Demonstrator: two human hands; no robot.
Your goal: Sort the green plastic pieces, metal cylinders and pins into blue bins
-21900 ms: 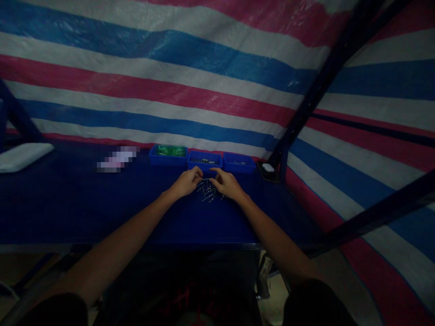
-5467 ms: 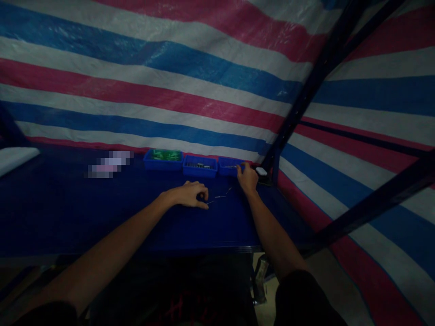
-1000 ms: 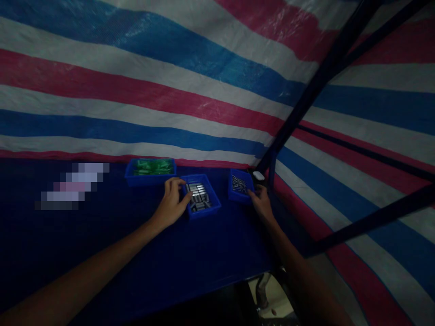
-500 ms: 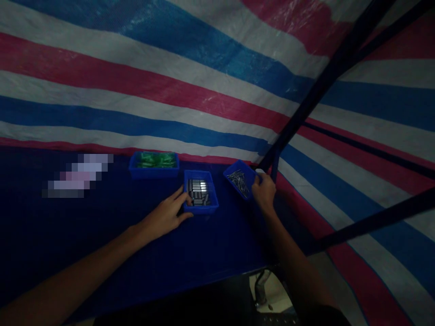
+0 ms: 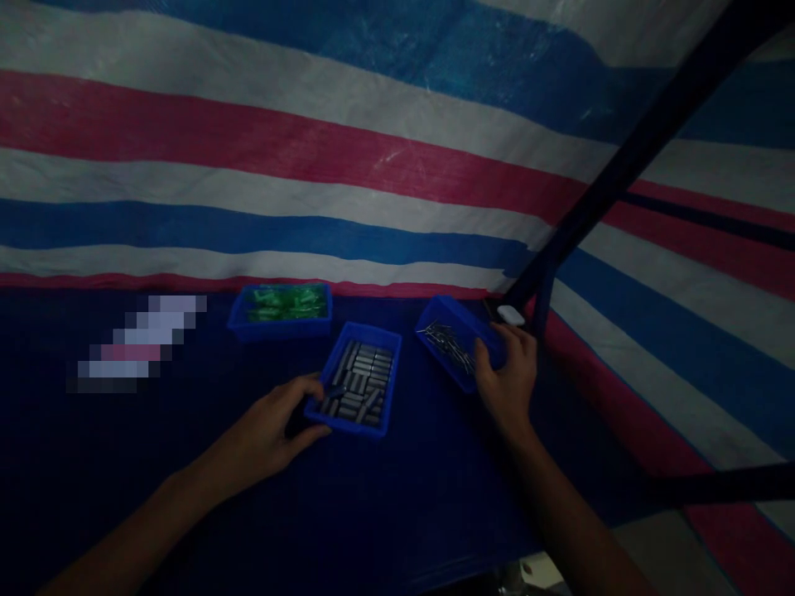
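Note:
My left hand (image 5: 273, 426) grips the near left corner of a blue plastic tray (image 5: 383, 339), thumb low outside and fingers over the rim. Short grey metallic bars (image 5: 363, 381) lie in it, mostly in rows, with a few loose near the front. To its right is a second blue tray (image 5: 456, 313), set at an angle, with thin silver nail-like pins (image 5: 447, 343) heaped toward its left side. My right hand (image 5: 513, 385) is closed over that tray's right edge, thumb on the near side. The fingertips of this hand are partly hidden.
A third blue tray (image 5: 282, 331) with green plastic-looking pieces (image 5: 289, 302) stands at the back of the dark blue table (image 5: 397, 497). A small white object (image 5: 510, 314) lies behind my right hand. Striped sheeting (image 5: 310, 132) and a dark frame pole (image 5: 621, 174) border the table.
The tray of metallic bars has turned and come nearer, with my left hand on its corner. The view has shifted. My right hand stays on the pin tray's edge.

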